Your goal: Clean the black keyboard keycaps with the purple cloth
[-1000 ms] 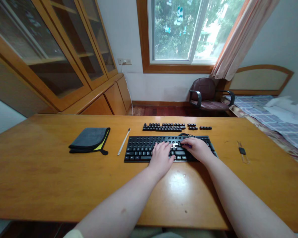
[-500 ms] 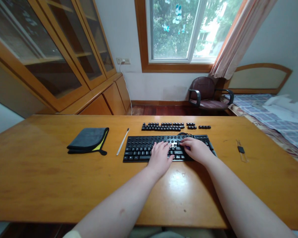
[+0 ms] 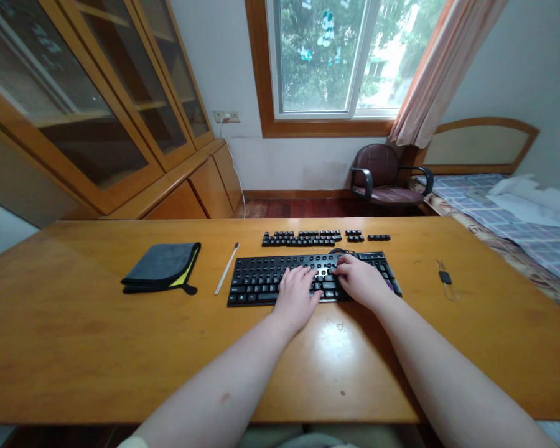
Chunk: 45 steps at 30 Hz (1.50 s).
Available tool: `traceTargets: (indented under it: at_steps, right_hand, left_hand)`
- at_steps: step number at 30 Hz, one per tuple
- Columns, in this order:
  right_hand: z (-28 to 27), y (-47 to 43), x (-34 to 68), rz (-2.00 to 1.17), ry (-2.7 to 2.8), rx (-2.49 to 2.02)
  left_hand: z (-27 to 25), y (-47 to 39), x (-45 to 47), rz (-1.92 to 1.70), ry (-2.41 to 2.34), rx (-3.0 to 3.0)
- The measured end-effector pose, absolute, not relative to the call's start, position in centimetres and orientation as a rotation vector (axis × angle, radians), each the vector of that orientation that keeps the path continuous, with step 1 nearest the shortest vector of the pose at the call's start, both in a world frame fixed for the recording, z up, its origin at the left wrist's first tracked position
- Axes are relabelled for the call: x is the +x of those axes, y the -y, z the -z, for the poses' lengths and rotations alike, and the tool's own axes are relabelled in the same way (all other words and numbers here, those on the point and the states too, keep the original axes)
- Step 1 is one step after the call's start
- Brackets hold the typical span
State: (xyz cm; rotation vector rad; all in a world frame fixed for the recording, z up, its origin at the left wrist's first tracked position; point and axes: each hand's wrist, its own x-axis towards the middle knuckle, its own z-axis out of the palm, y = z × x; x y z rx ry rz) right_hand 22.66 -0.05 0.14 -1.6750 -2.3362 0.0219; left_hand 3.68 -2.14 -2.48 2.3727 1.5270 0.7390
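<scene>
A black keyboard (image 3: 256,280) lies on the desk, its upper rows showing bare key stems and its lower rows fitted with keycaps. My left hand (image 3: 296,292) rests on the middle of it, fingers stretched forward and apart, holding nothing. Over the keys right of centre, my right hand (image 3: 361,280) has its thumb and fingers drawn together at the tips. Whatever may be between those fingertips is too small to make out. Behind the keyboard, loose black keycaps (image 3: 303,238) are set out in rows, with smaller groups to the right.
Left of the keyboard lie a thin white brush (image 3: 226,269) and a folded grey cloth (image 3: 161,266) with a yellow inside. A small black tool with wire loops (image 3: 445,278) is on the right of the wooden desk (image 3: 98,348). A chair (image 3: 385,174) stands beyond.
The view has shifted slightly. My right hand has moved a little over the keys, its fingertips still together. My left hand stays spread on the keyboard.
</scene>
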Motion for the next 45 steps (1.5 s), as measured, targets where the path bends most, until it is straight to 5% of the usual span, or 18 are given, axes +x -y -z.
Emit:
traceTargets:
  at_steps: [7,27,45]
  right_hand:
    - [0.7,-1.2,25.1,0.065,1.898,-1.676]
    - [0.2,-2.2,25.3,-0.031,1.776,-1.629]
    - [0.7,-9.7,23.2,-0.025,2.226,-2.027]
  left_hand:
    - [2.5,2.2,3.6,-0.739,-1.534,2.36]
    - [1.6,2.7,3.9,-0.721,-1.473,2.375]
    - [1.8,2.9,4.2,-0.627,-1.319,2.427]
